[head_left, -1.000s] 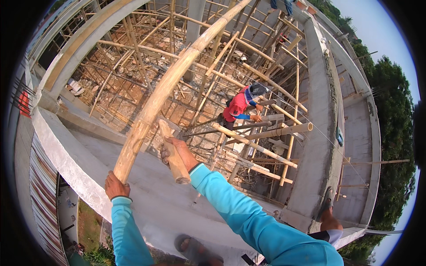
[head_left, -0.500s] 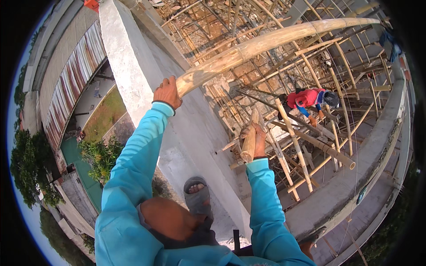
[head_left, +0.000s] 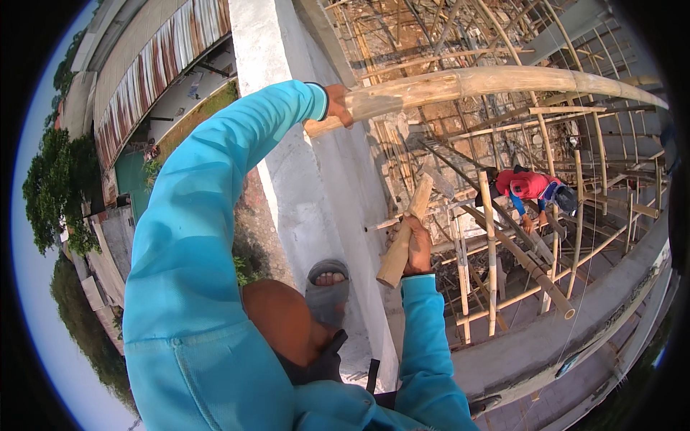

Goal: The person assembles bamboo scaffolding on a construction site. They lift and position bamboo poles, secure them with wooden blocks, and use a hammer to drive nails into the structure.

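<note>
My left hand [head_left: 336,106] is closed round a thick bamboo pole [head_left: 460,85] near its close end, which lies over the top of the concrete wall [head_left: 298,190]. From there the pole runs off to the far right. In my right hand [head_left: 417,248] is a hammer [head_left: 405,253] with a thick wooden handle, its butt pointing down to the left. The hammer's greyish head shows at the far end of the handle, though its outline blends into the background. My sandalled foot [head_left: 329,287] stands on the wall top.
Below on the right, a co-worker [head_left: 528,185] in red and blue bends among bamboo scaffold poles [head_left: 491,251]. A curved concrete beam [head_left: 532,359] runs along the lower right. To the left, the wall drops toward a rusty metal roof [head_left: 169,68] and trees [head_left: 61,190].
The view has swung, shifting the scene rightward. My left arm has lifted and bent more, with the hand still on the pole. The hammer handle has tilted, its butt moving left.
</note>
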Demonstrator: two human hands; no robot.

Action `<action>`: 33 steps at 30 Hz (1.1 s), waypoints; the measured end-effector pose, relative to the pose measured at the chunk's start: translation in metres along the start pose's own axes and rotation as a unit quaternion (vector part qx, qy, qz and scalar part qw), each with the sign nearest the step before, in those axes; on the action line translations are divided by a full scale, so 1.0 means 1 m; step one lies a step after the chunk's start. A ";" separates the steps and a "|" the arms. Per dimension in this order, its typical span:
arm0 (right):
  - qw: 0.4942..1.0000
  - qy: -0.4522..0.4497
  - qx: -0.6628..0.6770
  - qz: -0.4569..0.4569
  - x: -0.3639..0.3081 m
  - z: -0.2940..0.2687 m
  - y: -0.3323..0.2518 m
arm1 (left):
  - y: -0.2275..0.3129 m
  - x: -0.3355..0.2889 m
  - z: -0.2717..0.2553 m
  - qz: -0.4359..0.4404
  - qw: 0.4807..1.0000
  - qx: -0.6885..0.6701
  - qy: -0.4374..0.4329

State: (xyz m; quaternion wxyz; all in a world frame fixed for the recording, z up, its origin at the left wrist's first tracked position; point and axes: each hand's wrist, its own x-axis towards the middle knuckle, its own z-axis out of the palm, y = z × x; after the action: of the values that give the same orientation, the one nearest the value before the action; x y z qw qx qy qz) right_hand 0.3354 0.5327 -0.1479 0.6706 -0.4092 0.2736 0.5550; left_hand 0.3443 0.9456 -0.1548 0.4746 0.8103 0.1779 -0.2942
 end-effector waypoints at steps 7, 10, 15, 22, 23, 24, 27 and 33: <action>0.901 -0.032 -0.378 -0.212 -0.021 0.008 0.041 | -0.004 0.004 -0.001 -0.084 0.995 0.049 0.007; 0.817 0.005 -0.480 -0.320 -0.009 0.014 0.004 | 0.034 0.015 0.004 -0.146 0.988 0.041 -0.004; 0.767 0.026 -0.555 -0.320 -0.016 0.026 -0.022 | -0.013 -0.005 0.003 0.001 0.997 0.000 0.080; 0.849 0.125 -0.455 -0.236 -0.041 -0.061 0.005 | 0.018 -0.007 0.012 -0.002 0.989 0.083 0.125; 0.860 0.137 -0.447 -0.205 -0.047 -0.066 0.014 | 0.014 -0.009 0.011 -0.005 0.991 0.061 0.116; 0.867 0.157 -0.439 -0.178 -0.056 -0.067 0.018 | 0.012 -0.007 0.012 0.002 0.994 0.039 0.105; 0.889 0.200 -0.390 -0.134 -0.069 -0.074 0.028 | 0.000 -0.009 0.012 0.008 0.993 0.015 0.120; 0.904 0.200 -0.352 -0.133 -0.058 -0.097 0.051 | -0.003 -0.008 0.012 0.000 0.991 0.006 0.133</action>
State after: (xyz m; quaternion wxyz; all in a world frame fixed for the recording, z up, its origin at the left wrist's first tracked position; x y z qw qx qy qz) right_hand 0.2809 0.4221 -0.1634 0.4814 -0.7541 0.1317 0.4270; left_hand 0.3322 0.9370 -0.1560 0.4420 0.8449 0.2382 -0.1847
